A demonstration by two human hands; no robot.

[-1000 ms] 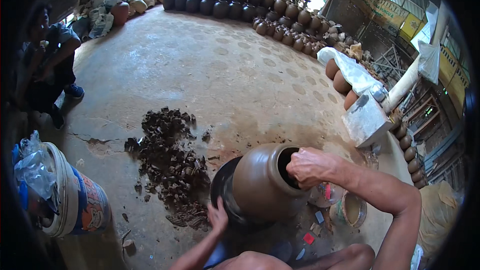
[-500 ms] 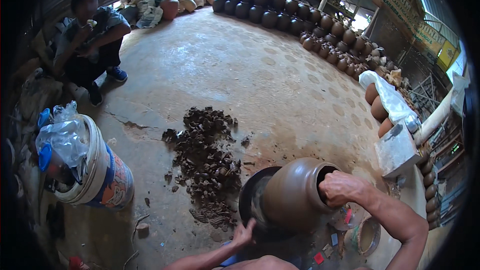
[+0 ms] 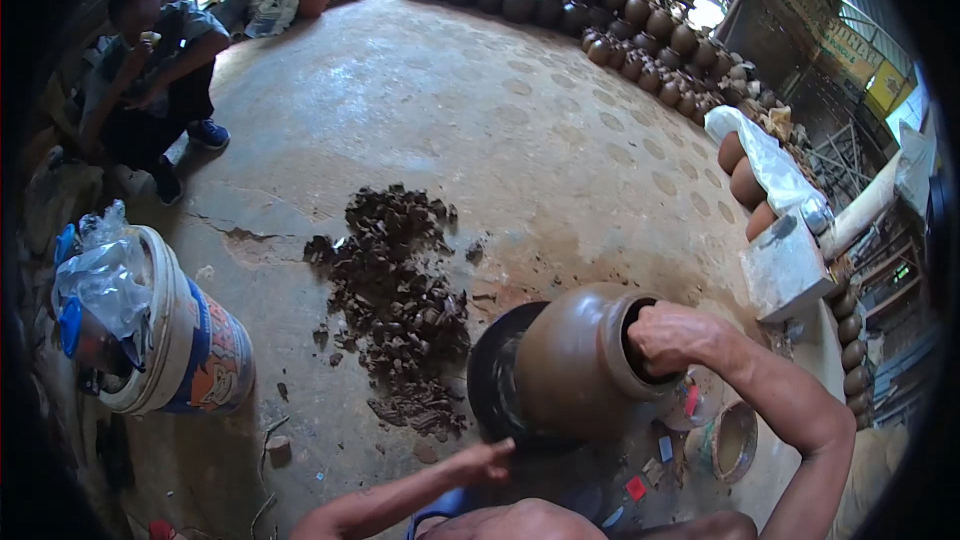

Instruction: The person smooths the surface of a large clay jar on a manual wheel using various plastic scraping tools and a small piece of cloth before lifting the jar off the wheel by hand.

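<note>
A large brown clay pot [image 3: 570, 360] rests tilted against a dark round wheel disc [image 3: 487, 365], its mouth facing right. My right hand [image 3: 675, 335] is at the mouth, knuckles bent and fingers curled inside the rim. What those fingers hold, if anything, is hidden by the hand and rim. Just below the disc's lower edge, my left hand [image 3: 485, 460] has a finger stretched out and holds nothing visible. Dark clay scraps [image 3: 400, 290] lie heaped on the floor left of the disc.
A white bucket [image 3: 215, 350] topped with plastic bags stands at left. Near my right forearm are a round container [image 3: 735, 440] and a red scrap [image 3: 635, 487]. Rows of dark pots [image 3: 520, 2] line the back. A person [image 3: 160, 70] crouches at far left. A pale block [image 3: 785, 265] stands right.
The view has shifted, so the surroundings sit slightly further left and higher. My left hand has drawn a little away from the disc's edge. My right hand stays at the pot's mouth.
</note>
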